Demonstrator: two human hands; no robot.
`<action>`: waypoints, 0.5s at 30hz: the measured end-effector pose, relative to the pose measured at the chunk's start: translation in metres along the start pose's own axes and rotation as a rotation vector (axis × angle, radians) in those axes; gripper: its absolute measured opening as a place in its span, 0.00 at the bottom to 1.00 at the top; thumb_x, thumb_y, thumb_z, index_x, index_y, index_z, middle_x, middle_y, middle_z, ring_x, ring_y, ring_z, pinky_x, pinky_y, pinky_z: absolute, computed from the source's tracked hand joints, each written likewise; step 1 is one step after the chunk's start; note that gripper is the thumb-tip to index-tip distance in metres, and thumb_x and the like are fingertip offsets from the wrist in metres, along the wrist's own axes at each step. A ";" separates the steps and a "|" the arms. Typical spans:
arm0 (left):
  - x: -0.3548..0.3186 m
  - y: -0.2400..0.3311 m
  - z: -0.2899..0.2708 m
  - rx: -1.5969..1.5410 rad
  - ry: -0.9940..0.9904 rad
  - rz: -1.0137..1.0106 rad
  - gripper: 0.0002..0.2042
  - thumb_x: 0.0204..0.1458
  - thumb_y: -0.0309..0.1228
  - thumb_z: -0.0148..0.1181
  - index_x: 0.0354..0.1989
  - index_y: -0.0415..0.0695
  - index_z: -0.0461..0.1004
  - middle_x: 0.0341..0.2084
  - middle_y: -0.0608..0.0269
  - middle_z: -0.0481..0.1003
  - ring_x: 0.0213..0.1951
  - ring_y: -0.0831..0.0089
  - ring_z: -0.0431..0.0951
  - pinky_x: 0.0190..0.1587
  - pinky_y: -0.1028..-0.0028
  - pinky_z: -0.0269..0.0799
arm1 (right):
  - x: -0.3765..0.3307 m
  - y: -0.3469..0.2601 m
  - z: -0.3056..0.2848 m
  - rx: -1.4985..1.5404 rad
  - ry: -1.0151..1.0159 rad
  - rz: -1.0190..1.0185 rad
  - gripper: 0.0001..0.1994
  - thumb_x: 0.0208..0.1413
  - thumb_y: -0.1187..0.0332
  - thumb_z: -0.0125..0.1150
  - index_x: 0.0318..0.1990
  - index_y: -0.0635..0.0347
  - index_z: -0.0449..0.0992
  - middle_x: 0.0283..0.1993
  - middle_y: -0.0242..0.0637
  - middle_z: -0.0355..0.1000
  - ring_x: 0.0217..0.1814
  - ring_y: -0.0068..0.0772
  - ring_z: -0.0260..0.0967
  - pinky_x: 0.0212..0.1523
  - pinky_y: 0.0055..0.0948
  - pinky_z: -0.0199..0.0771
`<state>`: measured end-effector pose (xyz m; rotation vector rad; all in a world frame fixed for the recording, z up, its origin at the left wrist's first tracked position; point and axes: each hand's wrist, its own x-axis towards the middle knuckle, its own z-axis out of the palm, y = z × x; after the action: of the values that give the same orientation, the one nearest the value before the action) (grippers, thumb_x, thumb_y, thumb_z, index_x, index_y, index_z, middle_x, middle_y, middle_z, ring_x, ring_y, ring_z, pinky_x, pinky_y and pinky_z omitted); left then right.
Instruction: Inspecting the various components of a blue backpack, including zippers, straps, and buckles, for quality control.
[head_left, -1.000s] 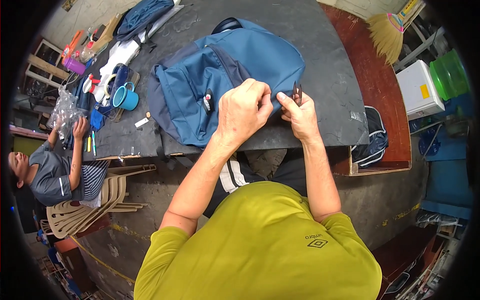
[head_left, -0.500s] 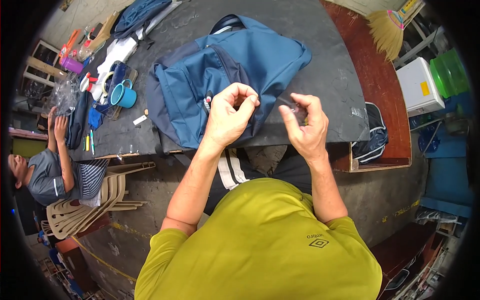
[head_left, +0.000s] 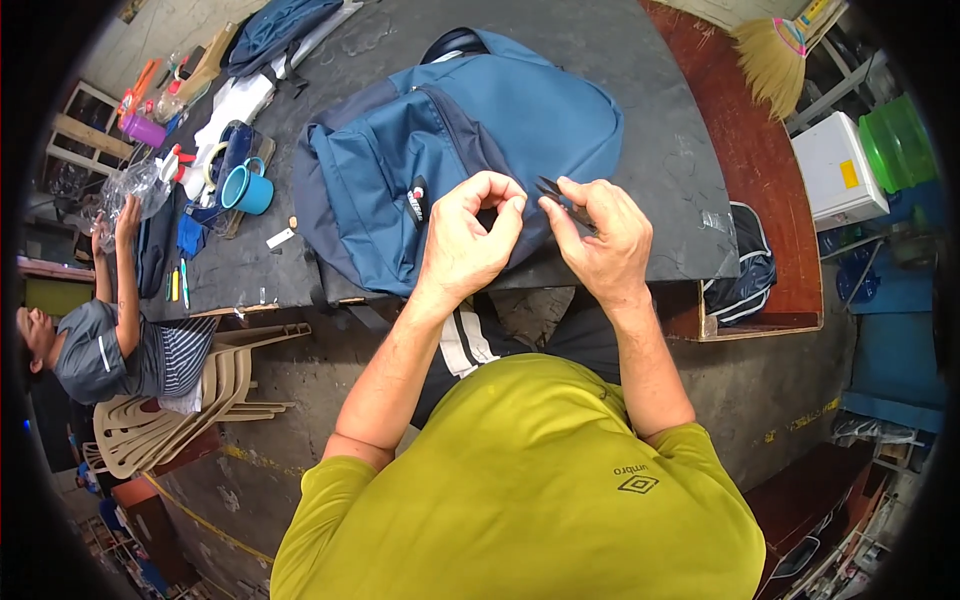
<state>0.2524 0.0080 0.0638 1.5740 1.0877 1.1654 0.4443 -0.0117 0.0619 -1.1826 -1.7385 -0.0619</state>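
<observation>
A blue backpack (head_left: 470, 150) lies flat on a dark grey table (head_left: 650, 110) in front of me. My left hand (head_left: 465, 240) hovers over the bag's near edge with thumb and fingertips pinched together; what it pinches is too small to tell. My right hand (head_left: 600, 240) is beside it, holding small black thread snips (head_left: 560, 198) whose tip points toward my left fingers. Both hands are lifted slightly above the fabric.
A teal mug (head_left: 247, 188), a purple cup (head_left: 145, 128), tools and folded cloth crowd the table's left end. Another person (head_left: 110, 330) sits at left by stacked plastic chairs (head_left: 190, 400). A broom (head_left: 775, 55), a white box (head_left: 838, 170) and a dark bag (head_left: 745, 270) lie at right.
Both hands have lifted off the backpack and drawn toward me. They parted, then came close again, with the snips now pointing at my pinched left fingers.
</observation>
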 end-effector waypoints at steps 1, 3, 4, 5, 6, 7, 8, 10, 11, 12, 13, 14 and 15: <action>0.000 0.000 0.001 0.000 -0.003 -0.015 0.04 0.65 0.25 0.64 0.40 0.37 0.80 0.33 0.72 0.80 0.37 0.84 0.77 0.43 0.78 0.73 | 0.000 0.003 0.000 0.007 -0.011 0.014 0.15 0.51 0.75 0.81 0.45 0.61 0.83 0.34 0.36 0.79 0.33 0.35 0.77 0.36 0.31 0.78; 0.000 -0.005 0.000 0.008 0.033 0.000 0.03 0.64 0.24 0.64 0.41 0.37 0.80 0.33 0.71 0.80 0.37 0.83 0.77 0.42 0.78 0.73 | -0.002 0.005 0.001 0.015 -0.023 0.030 0.14 0.53 0.75 0.81 0.45 0.62 0.83 0.35 0.34 0.79 0.33 0.31 0.77 0.37 0.29 0.78; 0.001 -0.003 0.001 0.013 0.067 0.017 0.03 0.64 0.23 0.64 0.41 0.37 0.80 0.34 0.69 0.81 0.36 0.83 0.78 0.41 0.78 0.73 | -0.002 0.005 0.000 0.128 0.044 0.178 0.14 0.56 0.74 0.80 0.47 0.62 0.82 0.36 0.31 0.79 0.34 0.25 0.75 0.38 0.25 0.77; 0.003 -0.001 0.001 0.011 0.064 0.016 0.03 0.64 0.23 0.64 0.41 0.37 0.80 0.34 0.69 0.81 0.36 0.83 0.78 0.41 0.78 0.73 | -0.004 0.006 0.000 0.240 0.113 0.326 0.14 0.59 0.74 0.79 0.49 0.63 0.81 0.38 0.28 0.79 0.36 0.19 0.73 0.39 0.22 0.76; 0.005 0.003 0.000 0.122 0.063 0.114 0.04 0.62 0.23 0.65 0.43 0.38 0.81 0.35 0.68 0.81 0.36 0.82 0.79 0.39 0.77 0.73 | -0.007 0.012 -0.004 0.305 0.099 0.462 0.15 0.64 0.72 0.76 0.53 0.64 0.79 0.41 0.25 0.77 0.39 0.13 0.69 0.41 0.18 0.73; 0.007 0.008 -0.001 0.236 0.066 0.212 0.05 0.61 0.22 0.65 0.44 0.38 0.81 0.36 0.66 0.81 0.35 0.81 0.79 0.38 0.77 0.74 | -0.008 0.019 -0.005 0.338 0.107 0.498 0.15 0.65 0.71 0.75 0.55 0.64 0.78 0.42 0.24 0.77 0.39 0.12 0.69 0.42 0.17 0.72; 0.009 0.008 0.003 0.237 0.064 0.233 0.09 0.58 0.23 0.68 0.47 0.39 0.82 0.37 0.64 0.81 0.34 0.78 0.80 0.36 0.76 0.74 | -0.011 0.024 -0.008 0.345 0.098 0.509 0.15 0.65 0.71 0.75 0.55 0.64 0.78 0.42 0.25 0.77 0.39 0.13 0.69 0.42 0.17 0.72; 0.012 0.011 0.009 0.324 0.042 0.283 0.13 0.54 0.24 0.71 0.49 0.40 0.83 0.36 0.62 0.81 0.34 0.72 0.82 0.36 0.73 0.76 | -0.017 0.030 -0.012 0.352 0.090 0.520 0.15 0.66 0.71 0.75 0.54 0.64 0.78 0.42 0.25 0.77 0.39 0.13 0.69 0.42 0.17 0.73; 0.014 0.009 0.012 0.389 0.036 0.333 0.14 0.53 0.25 0.72 0.49 0.41 0.84 0.37 0.61 0.81 0.34 0.70 0.83 0.36 0.71 0.77 | -0.021 0.032 -0.012 0.338 0.079 0.513 0.15 0.66 0.71 0.74 0.55 0.64 0.77 0.42 0.25 0.77 0.39 0.13 0.69 0.43 0.17 0.73; 0.016 0.008 0.016 0.389 0.034 0.334 0.14 0.53 0.25 0.72 0.49 0.41 0.84 0.37 0.61 0.81 0.34 0.70 0.83 0.36 0.71 0.77 | -0.024 0.033 -0.013 0.323 0.068 0.505 0.15 0.66 0.71 0.74 0.55 0.65 0.77 0.42 0.25 0.77 0.39 0.13 0.69 0.43 0.17 0.73; 0.018 0.008 0.020 0.463 0.037 0.388 0.14 0.53 0.26 0.73 0.49 0.42 0.84 0.36 0.60 0.81 0.33 0.67 0.83 0.36 0.70 0.77 | -0.025 0.032 -0.012 0.324 0.069 0.506 0.15 0.66 0.71 0.74 0.55 0.65 0.77 0.42 0.25 0.77 0.39 0.13 0.69 0.43 0.17 0.73; 0.019 0.007 0.023 0.537 0.039 0.443 0.13 0.53 0.27 0.73 0.48 0.42 0.84 0.35 0.59 0.81 0.33 0.64 0.83 0.36 0.69 0.78 | -0.026 0.030 -0.010 0.348 0.103 0.497 0.14 0.66 0.71 0.75 0.54 0.64 0.78 0.41 0.25 0.77 0.38 0.12 0.68 0.41 0.17 0.72; 0.022 0.003 0.026 0.538 0.038 0.443 0.13 0.53 0.27 0.73 0.48 0.42 0.84 0.35 0.59 0.81 0.33 0.64 0.83 0.36 0.69 0.78 | -0.027 0.029 -0.010 0.372 0.138 0.488 0.14 0.65 0.70 0.75 0.52 0.64 0.79 0.39 0.24 0.77 0.37 0.12 0.67 0.40 0.17 0.71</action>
<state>0.2822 0.0243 0.0664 2.3068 1.1756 1.2507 0.4725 -0.0203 0.0339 -1.2528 -1.2357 0.4440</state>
